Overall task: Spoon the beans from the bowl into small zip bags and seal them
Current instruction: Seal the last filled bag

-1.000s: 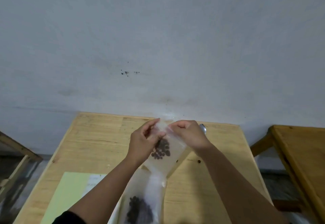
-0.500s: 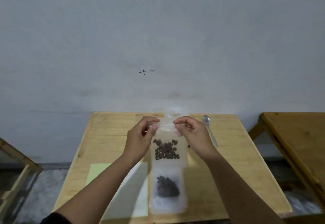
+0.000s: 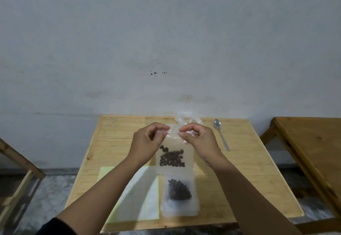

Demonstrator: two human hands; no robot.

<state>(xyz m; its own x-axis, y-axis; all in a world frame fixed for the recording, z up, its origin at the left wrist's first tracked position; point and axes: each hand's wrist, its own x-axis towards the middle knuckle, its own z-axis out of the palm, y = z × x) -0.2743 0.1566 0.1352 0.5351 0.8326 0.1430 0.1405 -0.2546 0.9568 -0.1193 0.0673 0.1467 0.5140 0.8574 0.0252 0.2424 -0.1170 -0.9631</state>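
Closest to the person, a pale green and white paper [image 3: 142, 196] lies flat on the wooden tabletop [image 3: 245, 179]. Just beside it on the right lies a clear bag with a dark pile of beans [image 3: 180, 193] inside. Above that, both hands hold up a small zip bag [image 3: 175, 153] over the middle of the tabletop. The left hand [image 3: 147, 142] pinches the top strip at its left end, and the right hand [image 3: 199, 140] pinches it at its right end, each grip closed on the bag. Dark beans [image 3: 172, 158] sit low in this bag. A little farther back on the right, a metal spoon [image 3: 220, 133] lies on the wood. Crinkly clear plastic [image 3: 187, 119] sits at the far edge behind the hands. Another wooden table [image 3: 313, 142] stands to the right. Behind it all is a plain grey wall [image 3: 166, 41] with small dark spots.
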